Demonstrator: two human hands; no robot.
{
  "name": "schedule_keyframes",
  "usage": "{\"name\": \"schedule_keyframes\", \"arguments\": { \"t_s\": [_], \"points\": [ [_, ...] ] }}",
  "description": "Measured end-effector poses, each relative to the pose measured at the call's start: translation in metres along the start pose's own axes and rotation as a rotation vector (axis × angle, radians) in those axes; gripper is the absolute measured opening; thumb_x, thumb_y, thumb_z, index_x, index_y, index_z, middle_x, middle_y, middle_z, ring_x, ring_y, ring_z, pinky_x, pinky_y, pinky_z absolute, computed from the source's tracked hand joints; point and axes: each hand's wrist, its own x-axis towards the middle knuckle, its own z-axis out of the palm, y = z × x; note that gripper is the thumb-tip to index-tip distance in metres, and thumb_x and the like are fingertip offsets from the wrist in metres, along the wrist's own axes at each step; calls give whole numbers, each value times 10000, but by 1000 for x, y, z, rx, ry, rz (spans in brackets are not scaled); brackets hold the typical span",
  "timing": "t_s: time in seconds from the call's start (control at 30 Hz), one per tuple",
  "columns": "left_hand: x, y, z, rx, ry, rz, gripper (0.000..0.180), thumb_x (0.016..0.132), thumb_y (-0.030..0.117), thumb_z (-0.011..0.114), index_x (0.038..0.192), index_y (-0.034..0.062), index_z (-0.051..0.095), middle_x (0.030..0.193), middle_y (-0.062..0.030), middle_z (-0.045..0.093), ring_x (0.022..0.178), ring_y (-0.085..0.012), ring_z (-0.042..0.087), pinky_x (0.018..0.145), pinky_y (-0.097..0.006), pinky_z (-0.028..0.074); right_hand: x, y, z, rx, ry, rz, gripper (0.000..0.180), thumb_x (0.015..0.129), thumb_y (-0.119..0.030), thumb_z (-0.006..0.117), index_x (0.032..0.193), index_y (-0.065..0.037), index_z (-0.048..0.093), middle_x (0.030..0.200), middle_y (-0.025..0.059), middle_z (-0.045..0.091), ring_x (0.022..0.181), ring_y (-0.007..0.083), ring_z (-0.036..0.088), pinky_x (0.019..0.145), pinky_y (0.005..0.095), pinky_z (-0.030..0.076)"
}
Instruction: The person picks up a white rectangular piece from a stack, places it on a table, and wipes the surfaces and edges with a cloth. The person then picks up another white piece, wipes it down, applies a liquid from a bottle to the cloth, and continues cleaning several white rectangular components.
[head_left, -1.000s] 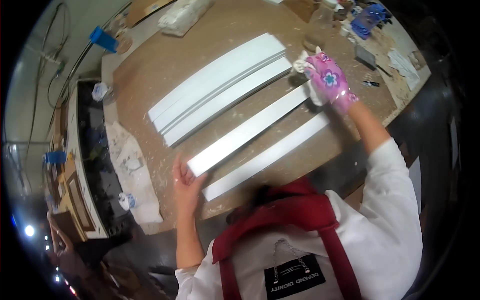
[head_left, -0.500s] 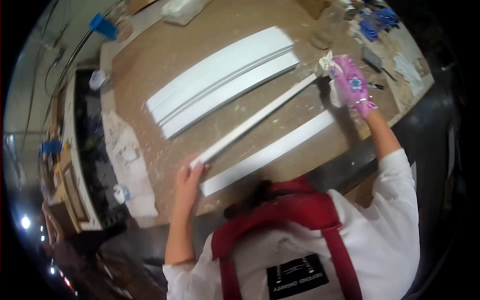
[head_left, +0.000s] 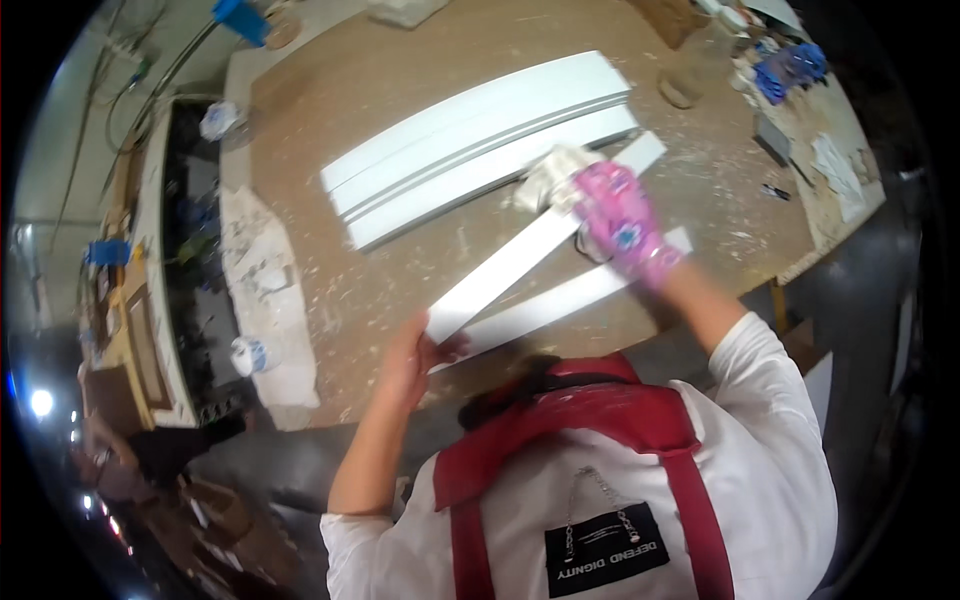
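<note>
A white flat strip [head_left: 490, 282] slants up over the bench, its broad face showing. At its near end my bare left hand [head_left: 408, 358] is closed round it. My right hand [head_left: 622, 222], in a pink flowered glove, presses a crumpled cream cloth [head_left: 560, 178] against the strip past its middle. The strip's far end pokes out beyond the glove. A second white strip [head_left: 545, 308] lies on the bench nearer to me, partly covered by the glove and the held strip. Several long white boards [head_left: 475, 135] lie side by side farther back.
The brown workbench [head_left: 300, 130] is spotted with paint. Stained paper [head_left: 265, 290] covers its left edge. A blue-purple bundle [head_left: 790, 70], a grey block [head_left: 771, 138] and a dark marker [head_left: 775, 192] lie at the right. A clear container [head_left: 685, 80] stands at the back right.
My right hand and the cloth have slid from the strip's far end back toward its middle. The strip has turned from its narrow edge to its broad face.
</note>
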Motion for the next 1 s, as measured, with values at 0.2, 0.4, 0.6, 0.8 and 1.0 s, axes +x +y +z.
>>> {"name": "schedule_keyframes", "arguments": {
  "t_s": [0.2, 0.4, 0.6, 0.8, 1.0],
  "points": [
    [4, 15, -6, 51, 7, -7, 461, 938, 362, 463, 1119, -56, 535, 861, -185, 655, 714, -235, 653, 718, -340, 554, -62, 148, -8, 87, -195, 665, 285, 872, -260, 538, 1095, -88, 580, 1070, 165, 580, 1023, 345, 560, 866, 437, 457],
    [-3, 34, -22, 334, 61, 103, 375, 921, 239, 527, 1178, -34, 541, 1002, -131, 630, 920, -199, 619, 824, -293, 484, -67, 174, -29, 243, -356, 793, 311, 879, -287, 542, 1111, -81, 562, 1107, 188, 571, 1012, 363, 561, 879, 425, 455],
    [17, 41, -5, 1591, 112, 765, 478, 732, 76, 709, 1187, 59, 562, 1161, -138, 557, 1053, -330, 533, 906, -385, 427, -120, 173, -2, 345, -123, 970, 366, 868, -289, 558, 1162, -71, 568, 1076, 193, 588, 1027, 355, 556, 904, 419, 438],
    [85, 7, 57, 1585, 170, 974, 469, 734, 173, 728, 1140, 7, 564, 1122, -169, 555, 1021, -352, 529, 884, -410, 420, -107, 151, 2, 88, 33, 836, 335, 858, -271, 574, 1121, -64, 601, 1071, 176, 592, 991, 341, 562, 883, 412, 439],
    [60, 9, 59, 1501, 64, 1020, 453, 717, 145, 737, 1110, -5, 570, 1068, -180, 552, 969, -359, 532, 831, -401, 436, -117, 154, 5, 61, 112, 819, 323, 856, -282, 577, 1089, -63, 618, 1042, 171, 608, 992, 327, 566, 888, 410, 439]
  ]
}}
